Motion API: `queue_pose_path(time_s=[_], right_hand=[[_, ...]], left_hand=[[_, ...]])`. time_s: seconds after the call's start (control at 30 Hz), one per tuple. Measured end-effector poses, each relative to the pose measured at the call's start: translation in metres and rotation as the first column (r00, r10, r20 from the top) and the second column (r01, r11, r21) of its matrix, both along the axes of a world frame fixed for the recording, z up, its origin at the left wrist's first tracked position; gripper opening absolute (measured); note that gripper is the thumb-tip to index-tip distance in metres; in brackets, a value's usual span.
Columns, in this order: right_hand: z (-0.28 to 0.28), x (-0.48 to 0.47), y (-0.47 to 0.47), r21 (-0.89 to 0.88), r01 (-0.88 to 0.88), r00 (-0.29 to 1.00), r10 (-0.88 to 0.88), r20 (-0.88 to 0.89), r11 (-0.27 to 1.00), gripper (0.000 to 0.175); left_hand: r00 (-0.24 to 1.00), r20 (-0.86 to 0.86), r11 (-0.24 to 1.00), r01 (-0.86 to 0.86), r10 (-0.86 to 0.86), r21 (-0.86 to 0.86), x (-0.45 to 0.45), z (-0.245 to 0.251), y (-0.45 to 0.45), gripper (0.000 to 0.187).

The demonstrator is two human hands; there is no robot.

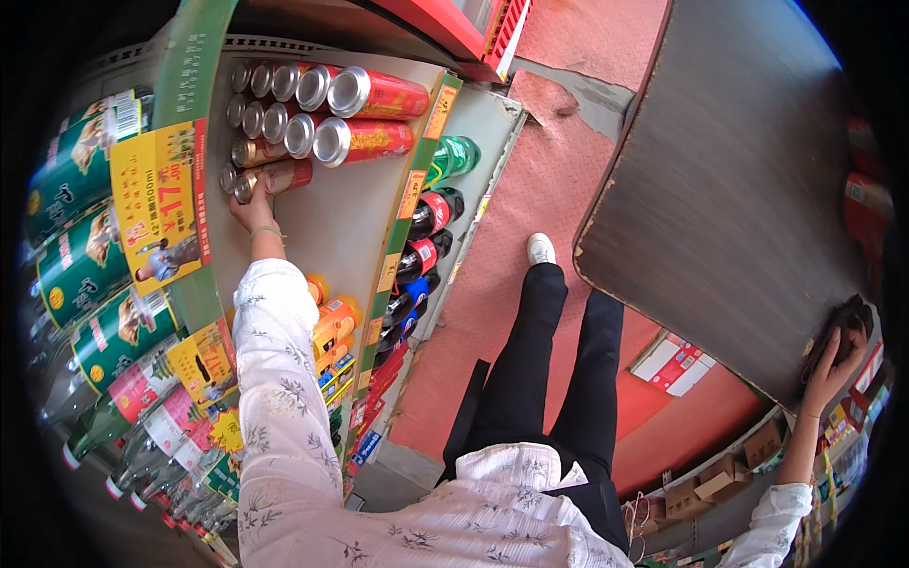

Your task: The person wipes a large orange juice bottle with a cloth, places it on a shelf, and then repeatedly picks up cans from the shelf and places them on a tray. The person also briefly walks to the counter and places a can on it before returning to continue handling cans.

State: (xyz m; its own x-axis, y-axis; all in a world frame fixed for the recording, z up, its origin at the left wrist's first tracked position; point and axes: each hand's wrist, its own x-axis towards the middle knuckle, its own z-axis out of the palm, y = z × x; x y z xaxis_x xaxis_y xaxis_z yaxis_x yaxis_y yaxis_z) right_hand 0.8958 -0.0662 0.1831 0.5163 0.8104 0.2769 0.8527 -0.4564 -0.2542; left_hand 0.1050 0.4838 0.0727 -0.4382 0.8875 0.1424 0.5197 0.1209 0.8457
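My left hand (253, 211) reaches onto a white shop shelf (334, 234). Its thumb and fingers are at the silver end of a red-and-gold drink can (287, 175), which stands at the near end of a group of cans; part of the grip is hidden. Beyond it are rows of larger red cans (383, 92) with silver tops. Far off to the right, my right hand (836, 366) holds a dark, crumpled cloth-like bundle (841, 330) against the corner of a dark wood-grain table (710, 213).
Below the shelf stand cola bottles (426, 213) and a green bottle (454, 157). Orange drink bottles (337, 319) stand nearer my body. Large labelled bottles (85, 263) and yellow price signs (160, 206) line the left. A carton (675, 362) lies on the red floor (497, 284) by the table.
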Motion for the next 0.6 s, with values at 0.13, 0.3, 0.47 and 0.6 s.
queue_pose_path(time_s=[0.13,0.3,0.47,0.6], right_hand=[[-0.002,0.004,-0.003,-0.006,0.003,1.0,-0.002,0.031,1.0,0.028],[-0.001,-0.007,0.005,0.017,0.019,1.0,-0.02,0.023,1.0,0.028],[0.006,-0.023,0.023,0.029,0.035,0.998,-0.037,0.05,0.999,0.027],[0.015,-0.036,0.038,0.06,0.06,0.997,-0.062,0.048,0.996,0.026]], left_hand=[[0.997,0.02,0.994,-0.076,0.075,0.074,0.008,-0.008,0.014,0.06],[0.952,-0.259,0.977,-0.193,0.164,-0.093,0.02,0.002,-0.011,0.058],[0.865,-0.501,1.0,0.017,-0.003,0.023,0.072,0.029,-0.123,0.075],[0.854,-0.451,0.965,0.25,-0.261,-0.084,0.124,0.086,-0.225,0.067]])
